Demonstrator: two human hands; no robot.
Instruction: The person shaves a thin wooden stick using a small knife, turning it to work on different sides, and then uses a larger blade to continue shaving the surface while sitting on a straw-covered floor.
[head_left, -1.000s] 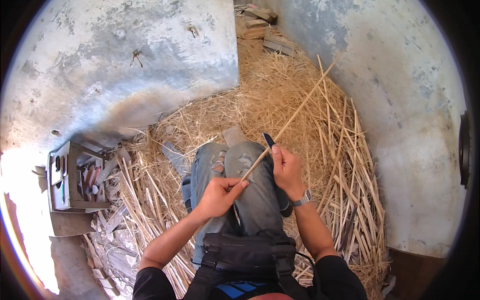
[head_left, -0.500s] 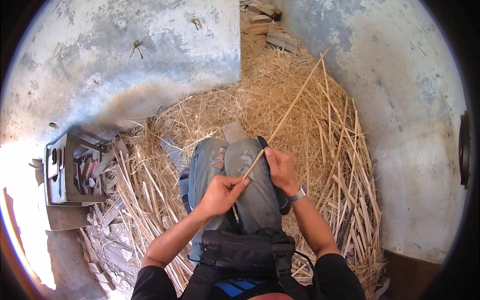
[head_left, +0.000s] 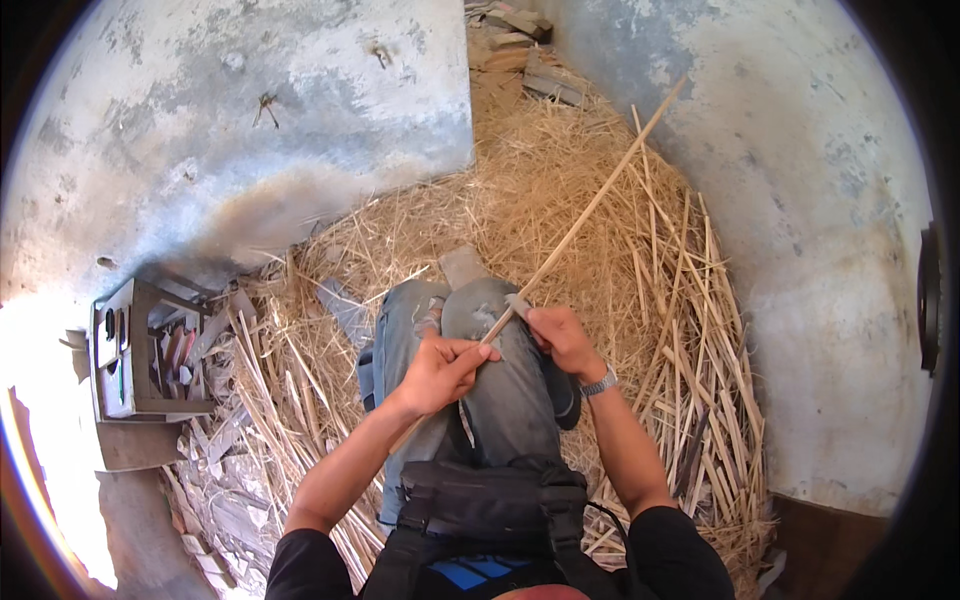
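A long, thin, pale bamboo strip [head_left: 600, 200] slants from my lap up and away to the right. My left hand [head_left: 440, 372] pinches it between thumb and fingers above my thigh, and its near end shows beside my left wrist. My right hand [head_left: 562, 340], with a metal watch [head_left: 600, 381] on the wrist, is closed by my right knee. From its fingers sticks the short, flat, bright blade of a knife [head_left: 517, 304], which lies against the strip. The knife's handle is hidden in my palm.
Shavings [head_left: 540, 165] cover the floor around my knees. Several loose strips [head_left: 690, 330] lie along the right wall, more at my left [head_left: 265, 370]. A small wooden cabinet [head_left: 175, 405] stands at the left. Wood pieces [head_left: 550, 85] are piled at the far end.
The strip's far end has swung right and farther out. The blade at my right hand has turned from dark to bright and now crosses the strip. My left hand has risen slightly.
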